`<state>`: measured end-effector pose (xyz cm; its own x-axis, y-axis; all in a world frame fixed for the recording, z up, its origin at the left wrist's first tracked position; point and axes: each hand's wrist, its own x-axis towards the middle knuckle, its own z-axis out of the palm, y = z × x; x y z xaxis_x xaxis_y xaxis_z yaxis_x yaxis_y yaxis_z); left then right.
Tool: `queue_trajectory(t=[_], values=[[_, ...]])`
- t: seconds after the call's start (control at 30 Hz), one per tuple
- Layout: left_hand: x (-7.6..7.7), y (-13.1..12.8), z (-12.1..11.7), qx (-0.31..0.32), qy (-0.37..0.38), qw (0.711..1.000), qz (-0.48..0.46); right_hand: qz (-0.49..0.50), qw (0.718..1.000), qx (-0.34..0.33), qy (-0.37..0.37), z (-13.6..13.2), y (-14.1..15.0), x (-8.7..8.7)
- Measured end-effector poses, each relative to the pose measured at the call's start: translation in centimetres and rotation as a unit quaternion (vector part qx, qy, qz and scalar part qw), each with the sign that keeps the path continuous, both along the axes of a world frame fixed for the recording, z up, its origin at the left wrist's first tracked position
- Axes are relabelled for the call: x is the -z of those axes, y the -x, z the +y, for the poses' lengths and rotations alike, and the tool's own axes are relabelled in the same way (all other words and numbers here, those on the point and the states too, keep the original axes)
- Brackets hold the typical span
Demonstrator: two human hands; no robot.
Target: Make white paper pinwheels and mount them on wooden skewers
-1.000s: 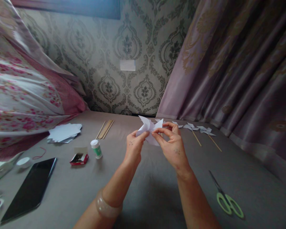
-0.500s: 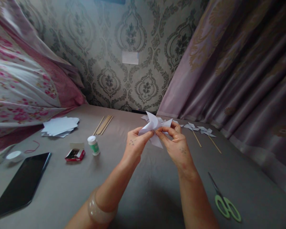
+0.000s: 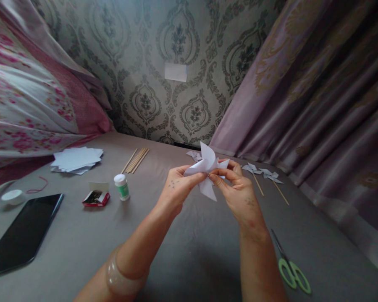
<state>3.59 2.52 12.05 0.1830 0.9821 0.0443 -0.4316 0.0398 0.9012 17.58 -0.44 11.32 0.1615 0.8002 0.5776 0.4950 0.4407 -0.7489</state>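
Note:
A white paper pinwheel (image 3: 204, 161) with curled, pointed blades is held up above the table. My left hand (image 3: 176, 186) grips its left side, thumb pressed near the centre and fingers behind the paper. At the pinwheel's centre, thumb and forefinger of my right hand (image 3: 234, 188) are pinched together, other fingers curled behind. Anything tiny between those fingertips is too small to make out. Beyond my right hand lie finished-looking pinwheels on sticks, one (image 3: 252, 168) beside another (image 3: 271, 175); more white paper shapes (image 3: 193, 156) are partly hidden behind the held one.
On the left are a paper stack (image 3: 77, 160), wooden sticks (image 3: 137, 160), a white-capped glue bottle (image 3: 122, 187), an opened small red box (image 3: 96, 198), a black tablet (image 3: 25, 235) and a round white lid (image 3: 12, 197). Green-handled scissors (image 3: 290, 266) lie at right. Curtains flank the table.
My right hand has shifted slightly right and down, its pinch still at the pinwheel's centre. The pinwheel has turned a little in my fingers. The whole view has moved slightly.

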Motion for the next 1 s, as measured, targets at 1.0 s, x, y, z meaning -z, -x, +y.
queue_trajectory(t=[1.0], values=[[-0.42,0.48,-0.44,0.042,-0.015,0.999,0.03,0.028,0.999,-0.031,0.03,-0.32,-0.7,-0.28]])
